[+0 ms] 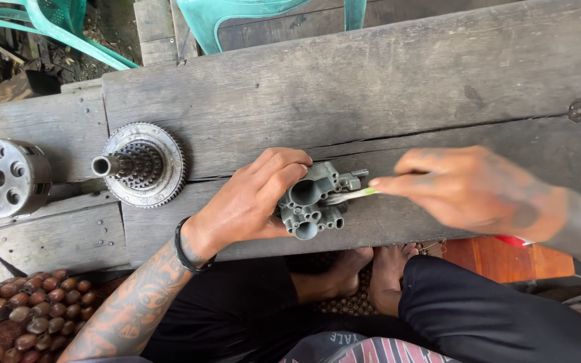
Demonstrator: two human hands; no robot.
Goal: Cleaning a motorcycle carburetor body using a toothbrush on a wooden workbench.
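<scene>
My left hand (247,202) grips a grey metal carburetor body (314,200) and holds it just above the near edge of a weathered wooden plank (371,87). My right hand (469,188), blurred by motion, pinches a small brush with a pale green and white handle (351,195). The brush tip touches the right side of the carburetor body. A black band sits on my left wrist.
A toothed clutch gear with a central shaft (141,165) lies on the plank at the left. A round metal drum with holes (3,177) sits further left. Turquoise plastic chairs (237,17) stand behind. My bare feet (371,275) rest below the plank.
</scene>
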